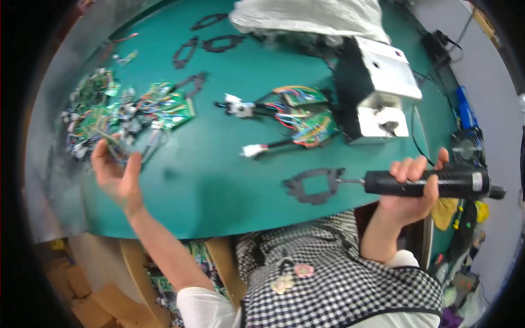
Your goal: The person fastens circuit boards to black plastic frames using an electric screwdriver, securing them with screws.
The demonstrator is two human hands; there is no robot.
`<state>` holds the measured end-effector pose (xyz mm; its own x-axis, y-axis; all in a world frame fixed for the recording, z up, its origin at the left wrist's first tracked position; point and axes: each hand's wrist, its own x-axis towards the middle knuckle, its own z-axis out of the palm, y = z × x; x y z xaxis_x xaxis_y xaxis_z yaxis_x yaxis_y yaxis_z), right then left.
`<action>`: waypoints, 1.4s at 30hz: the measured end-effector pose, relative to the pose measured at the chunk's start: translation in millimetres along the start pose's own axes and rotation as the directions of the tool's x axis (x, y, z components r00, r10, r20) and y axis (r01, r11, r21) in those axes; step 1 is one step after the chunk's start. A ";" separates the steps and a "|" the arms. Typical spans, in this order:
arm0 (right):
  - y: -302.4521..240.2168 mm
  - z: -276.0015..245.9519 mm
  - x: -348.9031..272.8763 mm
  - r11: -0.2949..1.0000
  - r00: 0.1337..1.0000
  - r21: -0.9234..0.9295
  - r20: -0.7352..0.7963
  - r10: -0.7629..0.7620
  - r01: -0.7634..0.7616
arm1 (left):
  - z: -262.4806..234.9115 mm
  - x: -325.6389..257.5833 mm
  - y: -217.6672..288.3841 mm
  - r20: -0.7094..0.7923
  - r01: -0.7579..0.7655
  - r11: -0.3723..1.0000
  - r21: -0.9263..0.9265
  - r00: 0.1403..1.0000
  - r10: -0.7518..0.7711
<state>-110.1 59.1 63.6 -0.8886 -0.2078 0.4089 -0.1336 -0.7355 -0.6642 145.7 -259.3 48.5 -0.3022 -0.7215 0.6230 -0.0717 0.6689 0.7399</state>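
Note:
My right hand (413, 183) is wrapped round a black electric screwdriver (459, 182), held level with its bit pointing left. The bit's tip reaches the edge of a dark grey flat frame plate (292, 188) on the table; contact is unclear. At the left, my left hand (121, 177) has thumb and fingers apart at the near edge of a pile of green circuit boards (90, 117) with wires. Wires show between those fingers, slightly blurred, and I see no firm grip. More wired boards (169, 109) lie just beyond that hand.
Wired circuit boards (317, 128) with white connectors lie mid-table beside a black-and-white machine (385, 76). Several grey frame plates (221, 44) lie farther back, near a silvery plastic bag (306, 16). A metal rail (46, 180) edges the green table at left. Below stands a cardboard box (131, 265) of boards.

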 end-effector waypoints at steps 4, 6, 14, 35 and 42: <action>3.5 -4.4 0.9 1.000 0.998 0.008 0.061 -0.022 0.022 | 68.4 -51.3 88.8 0.403 -0.159 0.946 0.282 0.914 0.034; 5.5 -8.4 0.4 0.999 0.993 -0.029 0.112 -0.022 0.026 | 109.9 -90.7 105.6 0.573 -0.194 0.944 0.266 0.820 0.007; 22.8 -10.2 1.7 0.976 0.972 -0.213 0.235 -0.001 0.052 | 169.4 -135.9 118.9 0.726 -0.124 0.946 0.298 0.673 -0.140; 62.5 -21.5 23.3 0.952 0.729 -0.302 0.643 0.235 -0.041 | 181.7 -136.2 120.4 0.756 -0.096 0.936 0.338 0.620 -0.210; 14.8 -21.2 70.4 0.984 0.957 0.027 0.230 -0.179 0.178 | 182.7 -138.3 117.8 0.758 -0.107 0.926 0.363 0.611 -0.227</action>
<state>-183.9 47.3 69.3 -0.7253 -0.2149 0.6540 -0.2779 -0.7777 -0.5638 5.4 -48.0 3.1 -0.8890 -0.4574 0.0203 -0.3795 0.7610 0.5261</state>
